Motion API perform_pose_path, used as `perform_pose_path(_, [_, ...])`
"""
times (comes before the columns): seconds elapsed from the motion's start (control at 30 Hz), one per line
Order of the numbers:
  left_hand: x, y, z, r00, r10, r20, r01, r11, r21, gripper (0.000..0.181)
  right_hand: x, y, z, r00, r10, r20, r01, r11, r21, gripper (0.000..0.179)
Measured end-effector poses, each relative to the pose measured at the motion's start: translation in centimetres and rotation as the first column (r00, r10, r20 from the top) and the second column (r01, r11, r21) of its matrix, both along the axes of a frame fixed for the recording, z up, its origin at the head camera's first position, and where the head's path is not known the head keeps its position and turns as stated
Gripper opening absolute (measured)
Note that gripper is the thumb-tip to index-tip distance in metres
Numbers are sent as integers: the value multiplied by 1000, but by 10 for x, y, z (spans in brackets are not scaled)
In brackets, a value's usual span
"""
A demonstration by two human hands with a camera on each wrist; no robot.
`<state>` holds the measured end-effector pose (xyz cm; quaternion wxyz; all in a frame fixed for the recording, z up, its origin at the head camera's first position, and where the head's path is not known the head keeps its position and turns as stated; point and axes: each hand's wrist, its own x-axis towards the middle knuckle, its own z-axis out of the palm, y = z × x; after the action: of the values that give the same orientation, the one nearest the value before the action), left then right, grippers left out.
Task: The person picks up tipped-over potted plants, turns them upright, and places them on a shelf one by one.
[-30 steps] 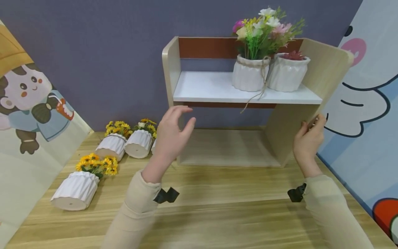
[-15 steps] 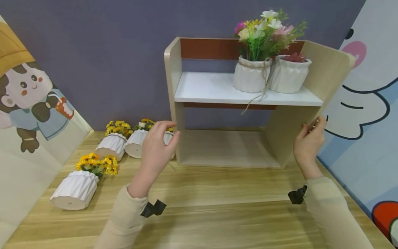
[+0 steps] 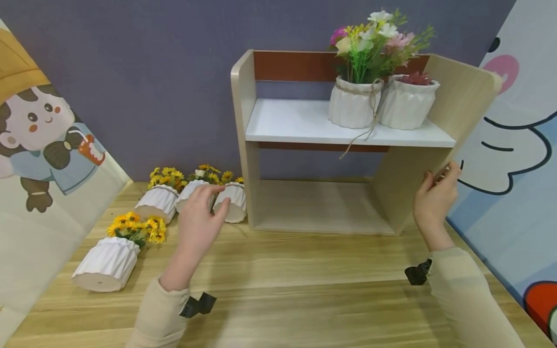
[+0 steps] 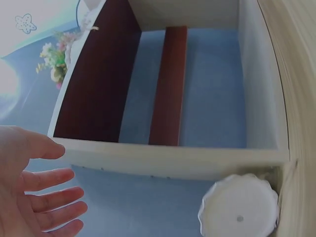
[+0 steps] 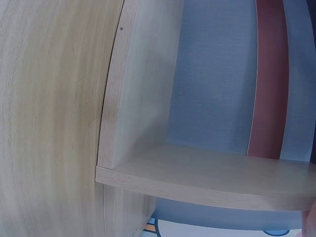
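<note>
Left hand [image 3: 200, 220]: left of centre in the head view; fingers loose, thumb parted from them; holding nothing; in the left wrist view, well apart from the round-based pot at lower right.
Right hand [image 3: 435, 198]: right side of the head view; clamped on the front edge of the right side panel [image 3: 398, 183], thumb inside, fingers outside; mostly out of sight in the right wrist view.
Two-tier shelf unit [image 3: 296, 121]: centre to upper right, upright on the wood-grain tabletop [image 3: 313, 295], against the blue-grey wall [image 3: 152, 87].
Upper tier: at right end, mixed-flower pot [image 3: 354, 104] tied with twine, just beside white pot of reddish succulent [image 3: 409, 104]; both upright.
Fallen pots: at left, white and pleated, with yellow flowers, all on their sides; front pot [image 3: 106, 266] lower left; rear left pot [image 3: 156, 203] behind; rear middle pot [image 3: 187, 191] partly hidden by left hand; rear right pot [image 3: 235, 203] next to the shelf's left side.
Cartoon panels [image 3: 518, 150]: at both edges of the head view.
Sleeves [image 3: 463, 285]: beige, at lower left and lower right.
</note>
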<state>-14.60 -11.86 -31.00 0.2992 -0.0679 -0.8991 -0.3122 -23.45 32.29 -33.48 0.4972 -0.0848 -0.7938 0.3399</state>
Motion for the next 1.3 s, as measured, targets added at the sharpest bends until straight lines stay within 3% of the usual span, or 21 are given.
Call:
perform_pose_path(0.17, [3, -11, -4, 999, 35, 14, -35, 999, 0, 29, 0, 1, 0, 1000, -9, 11, 9, 1000, 2, 37])
perform_pose_path(0.4, [7, -20, -11, 998, 27, -58, -28, 999, -31, 28, 1, 1, 1, 1000, -2, 14, 2, 1000, 2, 37])
perform_pose_path(0.67, [13, -30, -16, 994, 109, -4, -109, 990, -85, 27, 2, -1, 2, 1000, -1, 22, 1, 1000, 5, 37])
perform_pose_path(1.0, [12, -49, -17, 979, 195, -54, -201, 966, -160, 27, 3, -1, 3, 999, -11, 37, 11, 1000, 6, 38])
perform_pose_path(1.3, [15, -69, -23, 979, 204, -3, -200, 958, -204, 29, 3, 0, 2, 999, 1, 35, -1, 1000, 8, 39])
